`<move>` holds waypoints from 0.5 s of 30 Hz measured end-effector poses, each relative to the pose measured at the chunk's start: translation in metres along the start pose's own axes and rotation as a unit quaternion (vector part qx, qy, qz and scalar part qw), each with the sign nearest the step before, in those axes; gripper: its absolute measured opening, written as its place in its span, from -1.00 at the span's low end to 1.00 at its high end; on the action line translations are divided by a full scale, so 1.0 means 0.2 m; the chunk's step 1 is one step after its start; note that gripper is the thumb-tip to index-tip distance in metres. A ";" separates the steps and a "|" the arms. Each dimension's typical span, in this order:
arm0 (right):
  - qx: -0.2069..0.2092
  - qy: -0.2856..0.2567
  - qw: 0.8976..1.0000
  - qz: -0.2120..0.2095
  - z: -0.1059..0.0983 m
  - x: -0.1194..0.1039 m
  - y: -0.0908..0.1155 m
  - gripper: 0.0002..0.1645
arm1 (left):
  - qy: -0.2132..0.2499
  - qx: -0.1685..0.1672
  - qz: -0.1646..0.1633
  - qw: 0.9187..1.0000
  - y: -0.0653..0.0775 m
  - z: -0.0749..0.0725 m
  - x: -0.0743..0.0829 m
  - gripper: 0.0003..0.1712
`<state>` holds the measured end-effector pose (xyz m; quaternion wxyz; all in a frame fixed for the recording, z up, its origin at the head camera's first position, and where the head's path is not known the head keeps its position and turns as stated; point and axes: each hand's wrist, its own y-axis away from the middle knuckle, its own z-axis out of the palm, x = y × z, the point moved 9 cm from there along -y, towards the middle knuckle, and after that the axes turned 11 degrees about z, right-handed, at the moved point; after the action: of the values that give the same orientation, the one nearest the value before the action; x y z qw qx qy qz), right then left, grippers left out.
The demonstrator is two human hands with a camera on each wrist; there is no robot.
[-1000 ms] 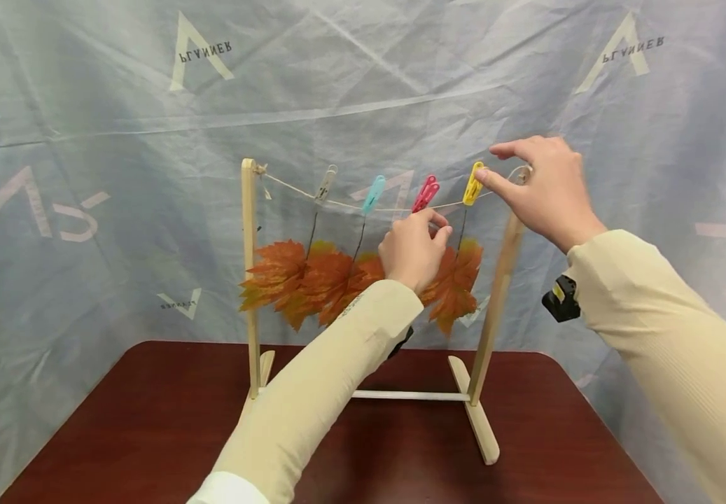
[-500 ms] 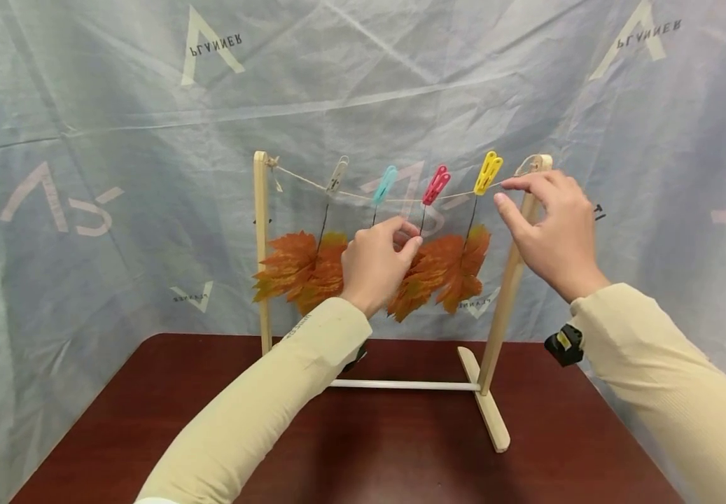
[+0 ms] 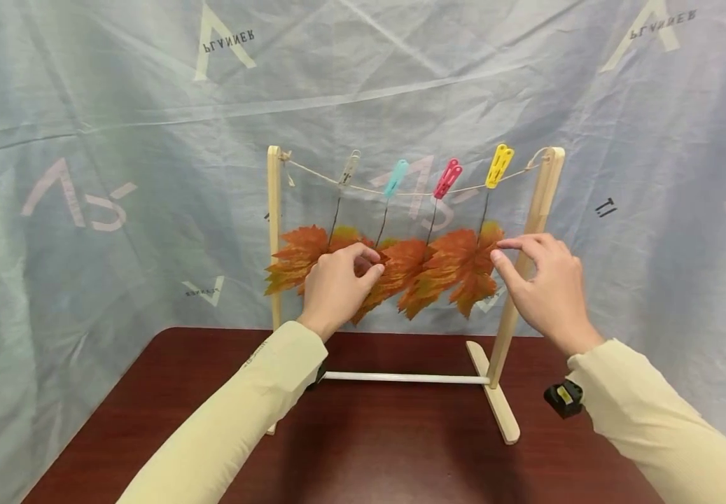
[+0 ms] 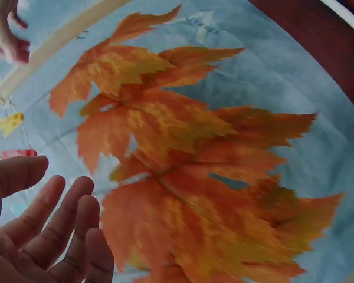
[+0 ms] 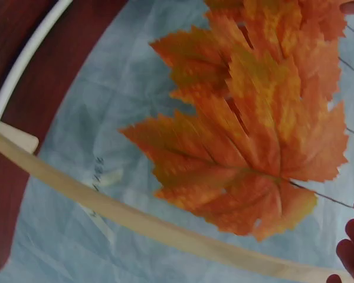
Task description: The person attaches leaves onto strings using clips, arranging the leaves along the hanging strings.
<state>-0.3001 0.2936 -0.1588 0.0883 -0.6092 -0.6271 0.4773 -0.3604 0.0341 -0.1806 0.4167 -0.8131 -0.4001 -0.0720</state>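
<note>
Orange artificial maple leaves [image 3: 463, 262] hang in an overlapping row, their dark stems up at the clothespins on a thin string [image 3: 312, 171]. From left to right the clothespins are a greyish clear one [image 3: 350, 168], a light blue one [image 3: 395, 178], a pink-red one [image 3: 447, 179] and a yellow one [image 3: 500, 166]. My left hand [image 3: 339, 283] is in front of the left leaves, holding nothing, its fingers loosely bent in the left wrist view. My right hand [image 3: 545, 287] is beside the rightmost leaf [image 5: 242, 171], thumb and fingers apart with nothing between them.
The string is tied between two wooden posts [image 3: 542, 192], joined low down by a white rod [image 3: 407, 378]. A wooden foot [image 3: 501, 413] stands on the dark red table [image 3: 388, 448]. Behind hangs a grey printed cloth [image 3: 117, 84].
My right hand has left the yellow clothespin and come down beside the leaf. My left hand has moved left and down from under the pink-red clothespin. The view has shifted slightly.
</note>
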 end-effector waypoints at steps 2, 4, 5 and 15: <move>-0.012 0.004 1.000 0.007 0.02 0.02 0.03 -0.59 | 0.002 -0.008 -0.011 1.000 0.02 0.00 -0.04 -0.81; -0.027 0.011 0.999 0.013 0.05 0.03 0.07 -0.56 | -0.003 -0.014 -0.015 1.000 0.05 0.00 -0.07 -0.78; -0.034 0.014 0.999 0.017 0.06 0.04 0.08 -0.54 | -0.002 -0.016 -0.018 1.000 0.06 0.00 -0.09 -0.77; -0.109 0.029 0.993 0.046 0.22 0.10 0.23 -0.42 | -0.057 -0.027 -0.012 0.998 0.19 0.06 -0.20 -0.70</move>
<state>-0.3045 0.2800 -0.2232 0.0172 -0.6567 -0.6443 0.3916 -0.3628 0.0063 -0.2309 0.3702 -0.8220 -0.4308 -0.0411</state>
